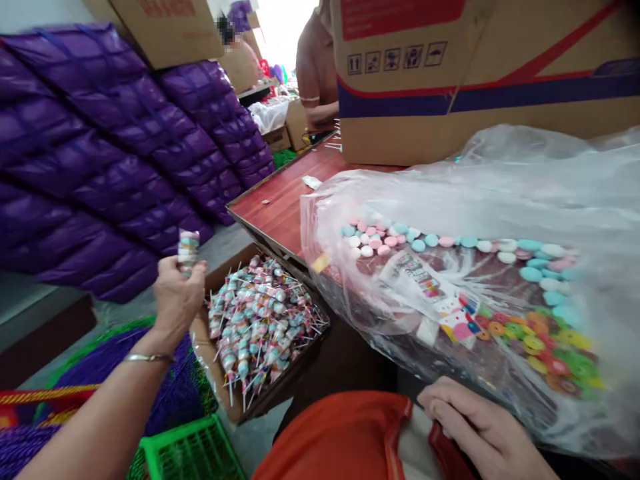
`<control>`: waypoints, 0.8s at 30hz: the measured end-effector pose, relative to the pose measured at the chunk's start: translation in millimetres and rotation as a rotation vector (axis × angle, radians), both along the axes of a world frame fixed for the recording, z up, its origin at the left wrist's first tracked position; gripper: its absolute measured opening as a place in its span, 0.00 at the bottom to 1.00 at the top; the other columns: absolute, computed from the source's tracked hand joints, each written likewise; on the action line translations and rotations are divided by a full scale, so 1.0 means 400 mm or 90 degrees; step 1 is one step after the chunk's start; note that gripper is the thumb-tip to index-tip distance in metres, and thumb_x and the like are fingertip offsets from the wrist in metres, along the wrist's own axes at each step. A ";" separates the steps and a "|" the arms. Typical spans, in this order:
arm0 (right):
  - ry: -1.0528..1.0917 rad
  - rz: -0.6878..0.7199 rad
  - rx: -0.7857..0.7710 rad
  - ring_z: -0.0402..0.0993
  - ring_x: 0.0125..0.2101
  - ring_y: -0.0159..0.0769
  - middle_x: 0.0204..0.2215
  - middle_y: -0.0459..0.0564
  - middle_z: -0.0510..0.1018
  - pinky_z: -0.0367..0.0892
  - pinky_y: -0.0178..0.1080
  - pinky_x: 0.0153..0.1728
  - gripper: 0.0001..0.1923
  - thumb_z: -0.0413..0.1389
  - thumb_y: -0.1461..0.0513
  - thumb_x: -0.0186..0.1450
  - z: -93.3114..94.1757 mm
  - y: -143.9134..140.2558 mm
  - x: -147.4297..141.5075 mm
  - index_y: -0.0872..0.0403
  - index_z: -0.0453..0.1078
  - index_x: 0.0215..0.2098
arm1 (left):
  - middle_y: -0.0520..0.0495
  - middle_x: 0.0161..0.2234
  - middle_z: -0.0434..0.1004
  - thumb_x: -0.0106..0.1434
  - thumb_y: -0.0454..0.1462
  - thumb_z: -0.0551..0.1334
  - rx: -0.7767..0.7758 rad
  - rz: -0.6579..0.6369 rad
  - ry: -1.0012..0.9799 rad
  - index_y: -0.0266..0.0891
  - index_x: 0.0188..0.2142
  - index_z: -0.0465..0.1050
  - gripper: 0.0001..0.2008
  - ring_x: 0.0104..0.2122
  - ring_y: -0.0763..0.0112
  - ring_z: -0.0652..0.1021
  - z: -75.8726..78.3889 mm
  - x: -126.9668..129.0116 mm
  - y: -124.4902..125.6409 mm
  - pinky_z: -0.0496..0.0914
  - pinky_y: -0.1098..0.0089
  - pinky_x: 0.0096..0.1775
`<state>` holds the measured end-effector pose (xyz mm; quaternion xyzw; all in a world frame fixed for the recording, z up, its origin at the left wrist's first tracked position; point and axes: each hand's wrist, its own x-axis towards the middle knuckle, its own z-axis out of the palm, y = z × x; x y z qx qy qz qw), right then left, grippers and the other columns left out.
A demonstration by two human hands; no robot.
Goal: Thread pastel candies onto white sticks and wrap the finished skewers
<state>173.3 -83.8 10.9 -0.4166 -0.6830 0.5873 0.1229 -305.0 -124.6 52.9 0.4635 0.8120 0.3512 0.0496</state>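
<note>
My left hand (176, 297) is raised at the left, above a cardboard box, and grips a wrapped candy stick (189, 251) of pink, white and blue pieces. A metal bangle circles that wrist. The box (223, 393) below it is full of several similar wrapped candy lollipops (260, 320) with thin sticks. My right hand (480, 427) rests low at the right, fingers curled against the edge of a large clear plastic bag (500, 200). Inside the bag lie pastel round candies (425, 241) and bright ring-shaped candies (550, 347) with small printed packets (440, 300).
The bag lies on a reddish wooden table (280, 200). A large cardboard carton (450, 73) stands behind it. Purple padded bundles (100, 147) are stacked at the left. A green plastic basket (190, 450) and purple mesh lie below. Another person (315, 67) works at the far end.
</note>
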 end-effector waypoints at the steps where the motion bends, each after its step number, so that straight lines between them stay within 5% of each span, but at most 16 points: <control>1: -0.006 0.006 0.006 0.78 0.32 0.35 0.30 0.48 0.79 0.71 0.29 0.35 0.19 0.48 0.49 0.70 -0.002 0.001 -0.005 0.48 0.74 0.32 | 0.64 0.17 0.60 0.71 0.44 0.52 -0.015 0.046 0.040 0.42 0.34 0.62 0.11 0.14 0.80 0.67 -0.016 -0.023 -0.019 0.52 0.70 0.23; 4: -0.016 0.011 0.022 0.77 0.30 0.35 0.29 0.47 0.79 0.71 0.29 0.33 0.19 0.48 0.49 0.70 -0.003 0.002 -0.017 0.49 0.74 0.31 | 0.62 0.15 0.57 0.63 0.48 0.61 -0.091 0.120 0.134 0.42 0.28 0.61 0.16 0.12 0.75 0.65 -0.082 -0.072 -0.054 0.55 0.71 0.22; 7: -0.022 0.006 0.021 0.77 0.31 0.35 0.29 0.47 0.79 0.71 0.28 0.34 0.19 0.47 0.50 0.70 -0.004 -0.001 -0.021 0.49 0.73 0.31 | 0.53 0.16 0.66 0.61 0.55 0.58 -0.223 0.077 0.232 0.42 0.24 0.64 0.20 0.18 0.59 0.74 -0.174 -0.082 -0.049 0.65 0.65 0.23; 10: -0.030 -0.002 0.018 0.77 0.32 0.34 0.30 0.47 0.78 0.71 0.29 0.36 0.18 0.47 0.50 0.70 -0.006 -0.007 -0.019 0.49 0.73 0.31 | 0.28 0.44 0.79 0.65 0.51 0.53 -0.245 -0.015 0.291 0.32 0.41 0.72 0.23 0.47 0.40 0.77 -0.265 -0.047 -0.011 0.71 0.50 0.45; 12: -0.037 -0.003 0.017 0.76 0.32 0.34 0.30 0.47 0.78 0.71 0.29 0.35 0.18 0.47 0.51 0.70 -0.003 -0.010 -0.018 0.49 0.73 0.31 | 0.28 0.59 0.70 0.66 0.48 0.54 -0.260 -0.093 0.314 0.33 0.52 0.70 0.24 0.60 0.44 0.68 -0.315 -0.012 0.026 0.64 0.50 0.57; 14: -0.042 0.002 0.022 0.76 0.32 0.34 0.29 0.47 0.77 0.71 0.29 0.35 0.18 0.47 0.51 0.71 0.002 -0.013 -0.016 0.49 0.73 0.31 | 0.31 0.64 0.65 0.67 0.47 0.55 -0.283 -0.132 0.332 0.34 0.57 0.68 0.25 0.65 0.45 0.60 -0.355 0.016 0.062 0.57 0.48 0.61; 18: -0.039 -0.003 0.035 0.76 0.31 0.35 0.29 0.48 0.77 0.71 0.30 0.36 0.18 0.47 0.51 0.71 0.009 -0.022 -0.002 0.48 0.74 0.32 | 0.27 0.57 0.70 0.70 0.46 0.51 -0.349 -0.124 0.352 0.33 0.58 0.67 0.24 0.61 0.37 0.65 -0.392 0.032 0.091 0.60 0.39 0.55; 24: -0.050 0.014 0.022 0.75 0.28 0.35 0.26 0.47 0.76 0.71 0.29 0.32 0.18 0.48 0.50 0.70 0.000 -0.025 0.023 0.48 0.73 0.28 | 0.37 0.46 0.76 0.69 0.39 0.54 -0.461 -0.233 0.390 0.40 0.49 0.74 0.14 0.48 0.50 0.74 -0.391 0.105 -0.022 0.68 0.51 0.51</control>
